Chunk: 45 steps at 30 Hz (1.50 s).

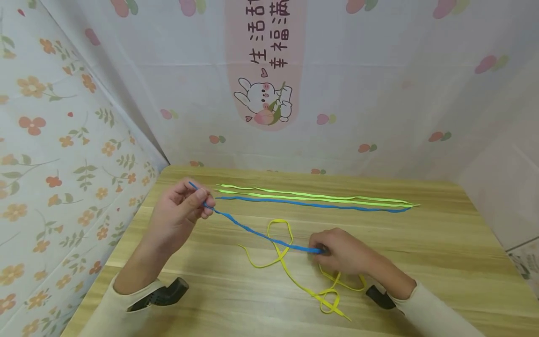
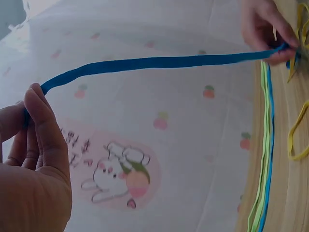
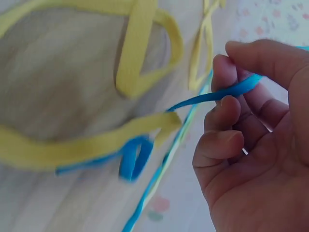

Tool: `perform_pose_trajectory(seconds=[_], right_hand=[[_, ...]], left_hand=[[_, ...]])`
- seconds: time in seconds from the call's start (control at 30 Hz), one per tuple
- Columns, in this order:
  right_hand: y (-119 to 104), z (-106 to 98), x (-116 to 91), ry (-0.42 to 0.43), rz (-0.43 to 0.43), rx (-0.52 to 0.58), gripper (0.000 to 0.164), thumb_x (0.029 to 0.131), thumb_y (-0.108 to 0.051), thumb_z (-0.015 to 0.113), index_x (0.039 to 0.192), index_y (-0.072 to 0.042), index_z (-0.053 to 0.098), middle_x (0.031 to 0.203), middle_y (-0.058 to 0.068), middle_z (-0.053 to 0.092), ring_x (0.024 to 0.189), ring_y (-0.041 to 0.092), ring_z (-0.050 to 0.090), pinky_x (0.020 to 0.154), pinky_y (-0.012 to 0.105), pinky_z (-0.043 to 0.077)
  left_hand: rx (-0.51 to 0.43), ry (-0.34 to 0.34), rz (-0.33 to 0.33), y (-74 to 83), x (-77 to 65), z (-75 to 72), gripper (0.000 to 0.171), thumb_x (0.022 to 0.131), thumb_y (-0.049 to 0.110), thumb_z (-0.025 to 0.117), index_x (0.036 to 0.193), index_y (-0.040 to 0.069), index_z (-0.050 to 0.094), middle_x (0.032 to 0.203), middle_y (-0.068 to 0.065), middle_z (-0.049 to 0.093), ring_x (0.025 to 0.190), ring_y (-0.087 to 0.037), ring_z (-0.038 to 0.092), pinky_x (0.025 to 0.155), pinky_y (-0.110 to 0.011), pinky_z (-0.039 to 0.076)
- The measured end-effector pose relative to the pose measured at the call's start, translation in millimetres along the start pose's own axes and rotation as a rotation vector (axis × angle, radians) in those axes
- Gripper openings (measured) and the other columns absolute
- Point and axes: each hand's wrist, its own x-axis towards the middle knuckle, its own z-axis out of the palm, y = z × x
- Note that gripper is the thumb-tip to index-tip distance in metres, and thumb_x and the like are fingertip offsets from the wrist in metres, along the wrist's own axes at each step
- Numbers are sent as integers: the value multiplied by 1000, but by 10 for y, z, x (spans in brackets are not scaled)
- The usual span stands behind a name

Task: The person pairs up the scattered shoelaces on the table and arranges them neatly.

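Observation:
A blue shoelace (image 1: 248, 229) is stretched slantwise between the two hands above the table. My left hand (image 1: 174, 217) pinches it close to one end, and a short tip sticks up past the thumb. Lower and to the right, my right hand (image 1: 343, 250) grips the same lace. In the right wrist view the blue shoelace (image 3: 198, 100) passes between curled fingers, and its tail drops toward the table. Beneath the hands lies a loosely looped yellow shoelace (image 1: 279, 220), partly hidden by the right hand.
Two lime-green shoelaces (image 1: 379, 202) and another blue shoelace (image 1: 345, 207) lie stretched side by side along the back of the wooden table (image 1: 202, 290). A printed white curtain (image 1: 189, 84) rises behind the table, and a flowered cloth (image 1: 54, 154) hangs at the left.

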Motion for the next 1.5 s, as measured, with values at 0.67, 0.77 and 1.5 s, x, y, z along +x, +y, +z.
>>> perform_pose_trajectory(seconds=[0.67,0.77,1.5], right_hand=[[421,-370,-585,94,11,305,12,101,-4,78,102,-14,72,85,-8,61,71,10,54,61,27,47],[478,-426,-664,69,51,393,2,106,-4,72,105,-6,73,87,0,66,74,14,59,64,29,51],[843,-702,-1155,107,56,503,21,114,5,50,121,8,70,91,5,70,77,29,54,59,42,45]], left_hand=[[-63,208,-59,-87,26,-685,21,115,4,56,96,12,62,97,-2,73,82,-9,69,74,-18,55],[-78,213,-53,-101,25,-745,22,115,4,55,96,12,60,97,-3,73,82,-9,69,75,-17,55],[-140,308,-91,-197,2,-1031,24,115,2,55,93,9,62,96,-4,72,82,-11,71,74,-17,57]])
